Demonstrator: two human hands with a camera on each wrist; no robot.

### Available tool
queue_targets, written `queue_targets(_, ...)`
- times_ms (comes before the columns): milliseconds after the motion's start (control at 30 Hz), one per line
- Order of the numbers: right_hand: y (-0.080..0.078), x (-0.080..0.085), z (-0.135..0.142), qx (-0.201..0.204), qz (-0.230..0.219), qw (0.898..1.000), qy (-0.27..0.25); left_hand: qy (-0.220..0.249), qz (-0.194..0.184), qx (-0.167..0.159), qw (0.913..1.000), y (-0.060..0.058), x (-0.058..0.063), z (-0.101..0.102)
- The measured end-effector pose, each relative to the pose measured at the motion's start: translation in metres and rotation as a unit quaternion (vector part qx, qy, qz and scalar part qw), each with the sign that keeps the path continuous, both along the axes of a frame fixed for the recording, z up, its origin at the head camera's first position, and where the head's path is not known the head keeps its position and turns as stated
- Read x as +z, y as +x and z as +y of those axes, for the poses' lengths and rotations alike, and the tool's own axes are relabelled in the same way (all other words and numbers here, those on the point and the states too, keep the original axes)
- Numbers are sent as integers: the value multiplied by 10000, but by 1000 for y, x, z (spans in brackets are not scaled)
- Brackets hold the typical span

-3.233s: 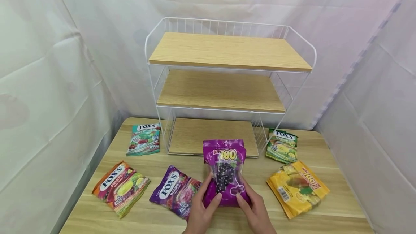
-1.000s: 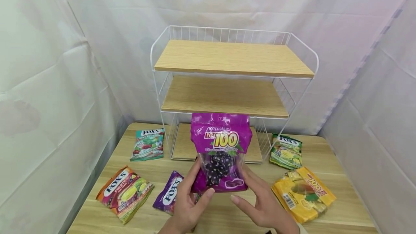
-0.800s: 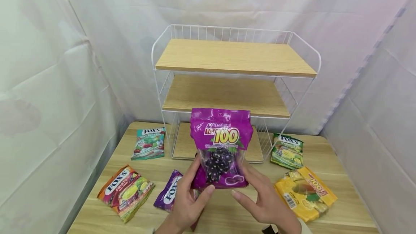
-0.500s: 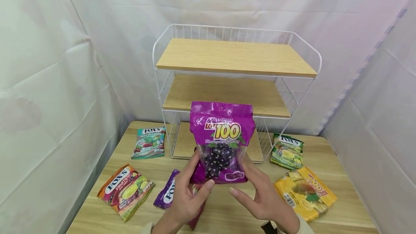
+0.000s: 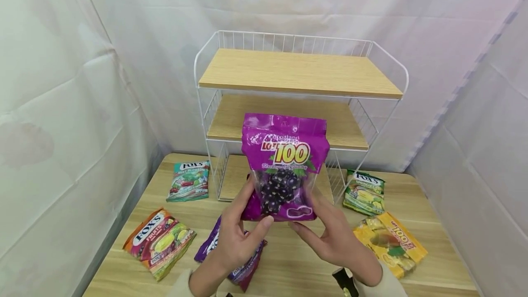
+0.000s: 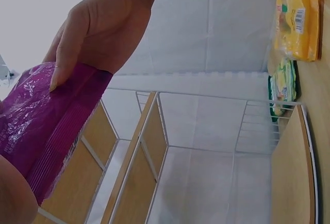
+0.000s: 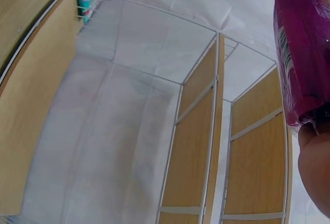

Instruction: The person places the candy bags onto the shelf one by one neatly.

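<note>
A purple bag of blackcurrant gummies [image 5: 284, 164] is held up in front of the shelf rack in the head view, its printed face toward me. My left hand [image 5: 239, 237] grips the bag's lower left side, thumb in front and fingers behind it. On the lower right side my right hand [image 5: 332, 233] holds it the same way, its fingers partly hidden by the bag. In the left wrist view the bag [image 6: 51, 116] shows from below, between both hands. Only part of the bag [image 7: 304, 49] appears at the right edge of the right wrist view.
A white wire rack with three wooden shelves [image 5: 297, 72] stands behind the bag. Around it on the table [image 5: 305, 269] lie candy bags: teal [image 5: 189, 181], orange [image 5: 160, 243], purple berries [image 5: 247, 267], green [image 5: 365, 192] and yellow [image 5: 392, 244]. White cloth walls [image 5: 53, 141] surround the table.
Both hands have raised the purple gummy bag from low over the table to in front of the middle shelf. The berries bag shows more below the left arm. The rack stays put.
</note>
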State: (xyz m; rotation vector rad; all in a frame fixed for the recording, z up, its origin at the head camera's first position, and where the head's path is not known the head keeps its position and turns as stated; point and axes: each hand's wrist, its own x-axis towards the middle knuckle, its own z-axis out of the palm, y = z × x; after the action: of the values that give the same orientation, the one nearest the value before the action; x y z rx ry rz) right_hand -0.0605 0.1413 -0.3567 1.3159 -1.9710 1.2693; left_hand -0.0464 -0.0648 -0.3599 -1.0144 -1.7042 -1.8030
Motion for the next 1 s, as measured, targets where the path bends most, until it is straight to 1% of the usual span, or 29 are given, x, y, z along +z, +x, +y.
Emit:
queue_targets(67, -1, 1, 0, -38, 55, 10000, -10, -11, 48, 31, 10000, -2, 2, 0)
queue_targets(300, -7, 6, 3, -163, -12, 9997, 160, -108, 178, 67, 9998, -9, 10, 0)
queue_targets(567, -14, 14, 6, -198, 161, 9994, 216, -102, 286, 36, 9995, -17, 22, -1)
queue_targets(833, -20, 23, 8, -182, 237, 9988, 395, -33, 517, -39, 9986, -23, 26, -3)
queue_targets(933, -22, 25, 8, -233, 305, 9983, 438, -153, 468, -83, 9988, -25, 27, -5)
queue_targets(1000, -24, 27, 8, -330, 348, 9977, 469, -316, 435, -86, 9985, -27, 29, -8)
